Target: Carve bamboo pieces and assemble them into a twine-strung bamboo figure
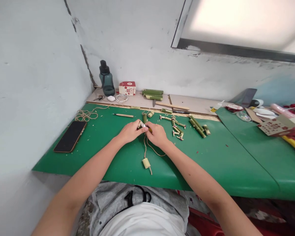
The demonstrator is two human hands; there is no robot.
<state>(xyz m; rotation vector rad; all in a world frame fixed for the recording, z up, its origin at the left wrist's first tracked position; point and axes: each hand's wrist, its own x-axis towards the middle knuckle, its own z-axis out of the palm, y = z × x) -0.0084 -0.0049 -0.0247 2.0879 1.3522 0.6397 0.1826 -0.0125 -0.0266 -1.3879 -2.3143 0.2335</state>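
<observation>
My left hand [129,132] is closed around a small piece of bamboo [139,125], mostly hidden by the fingers. My right hand [157,134] grips a knife [144,125] with a silvery blade and a bit of yellow on its handle; the blade meets the bamboo between both hands. Below them a thin cord [145,148] runs down to a pale bamboo bead [146,163] threaded on it. Just beyond the hands a short green bamboo tube [144,117] and a stubby cut piece [150,113] lie on the green mat [206,164].
To the right lie a jointed bamboo figure [175,124] and bamboo tubes [197,126]. A hammer [172,106] and a water bottle [107,80] are at the back. Left are a phone [70,136], a cord tangle [86,114] and a pencil-like stick [124,115].
</observation>
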